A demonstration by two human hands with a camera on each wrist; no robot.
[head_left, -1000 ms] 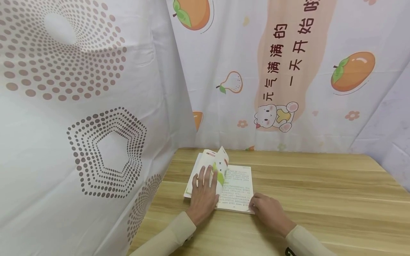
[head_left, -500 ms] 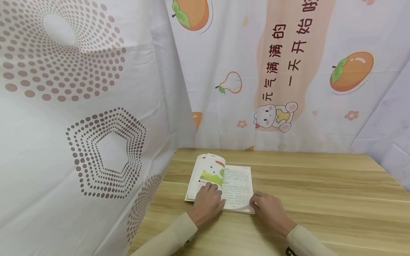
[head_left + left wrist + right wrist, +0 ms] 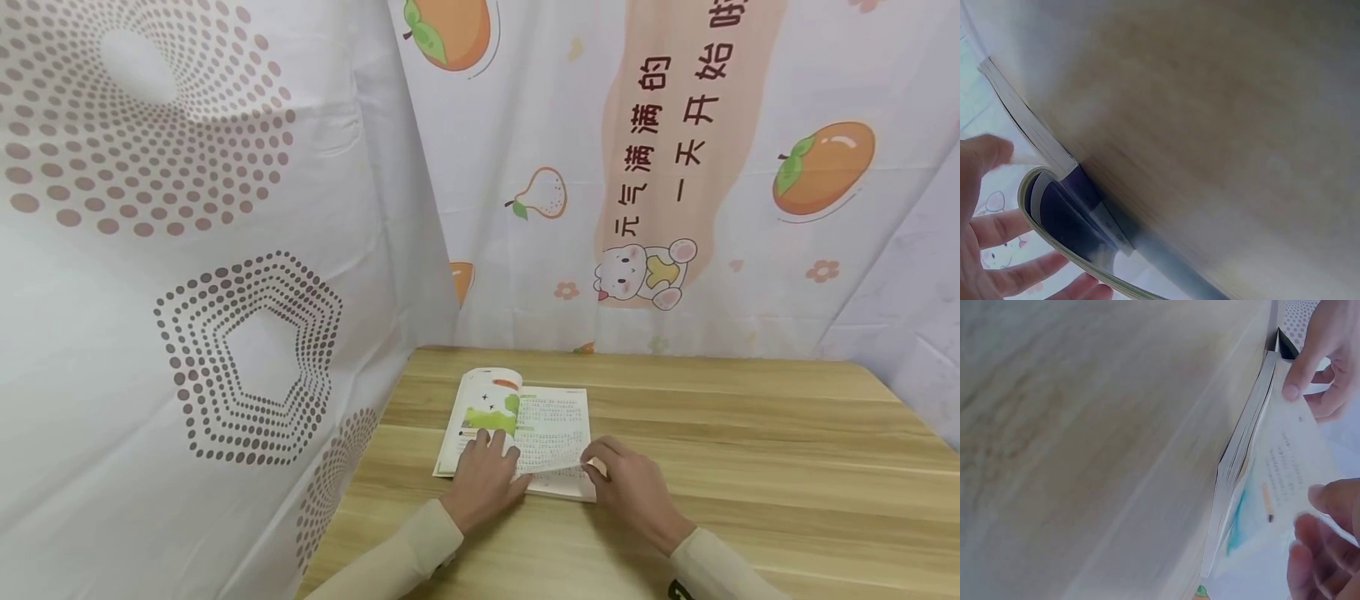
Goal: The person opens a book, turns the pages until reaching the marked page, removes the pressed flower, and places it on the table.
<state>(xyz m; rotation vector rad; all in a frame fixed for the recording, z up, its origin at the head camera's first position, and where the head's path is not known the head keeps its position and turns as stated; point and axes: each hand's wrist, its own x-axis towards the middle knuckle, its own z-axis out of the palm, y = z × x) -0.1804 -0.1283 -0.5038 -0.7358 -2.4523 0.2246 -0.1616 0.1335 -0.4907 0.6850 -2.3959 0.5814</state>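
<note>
An open book (image 3: 551,417) lies on the wooden table, its left pages bowed up, with a green and white picture on the top one. My left hand (image 3: 483,482) rests on the lower part of those left pages, fingers spread and thumb reaching toward the spine. In the left wrist view, the left fingers (image 3: 1025,275) lie over the curved pages. At the book's right edge, my right hand (image 3: 633,493) pinches a page (image 3: 557,460) by its lower right corner and holds it raised off the pages beneath. Printing on the page's underside (image 3: 1285,456) shows in the right wrist view.
The wood-grain table (image 3: 720,433) extends to the right of the book. A dotted white curtain (image 3: 225,375) borders it on the left. Behind stands a cloth with fruit prints (image 3: 540,275).
The left hand has slid down toward the spine, and the upright left page has come down flatter. The right hand has lifted a right page's corner up and slightly leftward.
</note>
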